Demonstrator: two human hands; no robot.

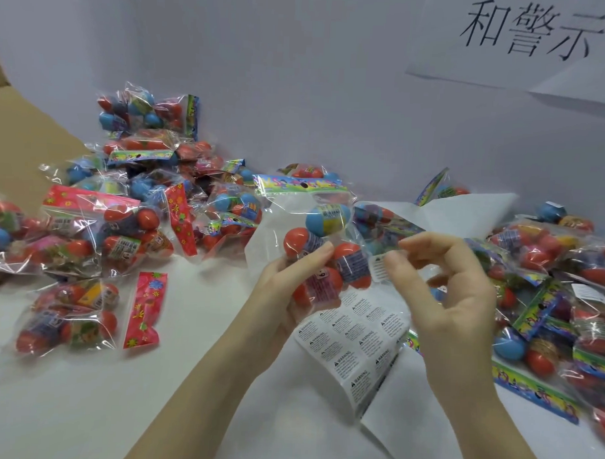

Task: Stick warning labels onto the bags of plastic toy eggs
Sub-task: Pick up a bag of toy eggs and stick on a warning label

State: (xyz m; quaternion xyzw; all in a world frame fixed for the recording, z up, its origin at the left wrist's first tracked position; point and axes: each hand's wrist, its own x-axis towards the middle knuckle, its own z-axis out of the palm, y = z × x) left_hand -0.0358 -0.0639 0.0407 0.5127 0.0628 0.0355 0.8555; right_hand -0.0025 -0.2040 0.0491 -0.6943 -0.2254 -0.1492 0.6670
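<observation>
Head view, contents of the white table point(186, 379) as I see them. Item: my left hand point(285, 290), palm up, fingers curled round the underside of 1 clear bag of plastic eggs point(319, 236), lifted off the table just above the label sheet. Bag holds 1 blue-and-yellow egg point(327, 219) near its top and several red eggs below; a colourful card header point(301, 185) closes its upper edge. Item: my right hand point(443, 289), thumb and forefinger pinched on 1 small white warning label point(379, 268), which lies against the bag's right side beside a red egg; the remaining fingers are loosely curled. Whether the label is already stuck down, I cannot tell. Item: 1 sheet of warning labels point(355, 337), printed in rows, each headed WARNING, lying on the table under both hands and curling at its near edge. Item: white backing paper point(466, 214), behind my right hand. Item: heap of egg bags, left side point(123, 216), piled back toward the wall, some with pink flowered headers. Item: heap of egg bags, right side point(559, 290), close beside my right wrist, a few showing a small white label. Item: brown cardboard point(26, 144), far left. Item: paper sign point(527, 34) with 3 large black characters, fixed on the white wall at upper right.
</observation>
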